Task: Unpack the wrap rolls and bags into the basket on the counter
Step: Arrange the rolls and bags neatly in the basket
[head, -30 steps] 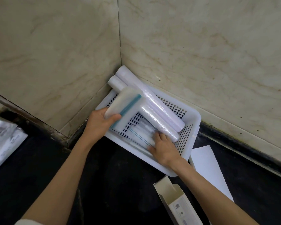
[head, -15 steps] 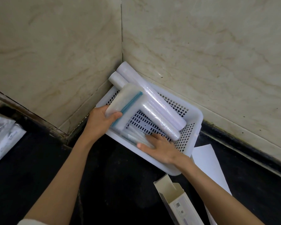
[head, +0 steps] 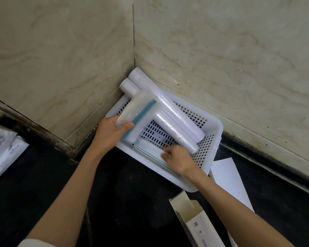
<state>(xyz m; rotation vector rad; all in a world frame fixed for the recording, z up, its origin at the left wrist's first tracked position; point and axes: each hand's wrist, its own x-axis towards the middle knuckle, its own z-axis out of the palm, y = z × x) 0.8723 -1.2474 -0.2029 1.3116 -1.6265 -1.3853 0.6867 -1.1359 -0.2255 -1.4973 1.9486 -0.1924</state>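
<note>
A white perforated basket sits in the wall corner on the dark counter. Two wrap rolls lie diagonally in it: a thicker roll at the back and a thinner roll in front of it, their far ends sticking out over the rim. My left hand grips a stack of zip bags with a blue seal strip, tilted up over the basket's left end. My right hand presses a second flat pack of zip bags against the basket's near wall.
An open empty cardboard box lies on the counter at the lower right, beside a white sheet. A plastic package sits at the far left. Marble walls close in the basket on two sides.
My right hand has slid the flat pack of bags toward the basket's near wall and curled its fingers on the pack's edge. My left hand keeps its stack of bags raised.
</note>
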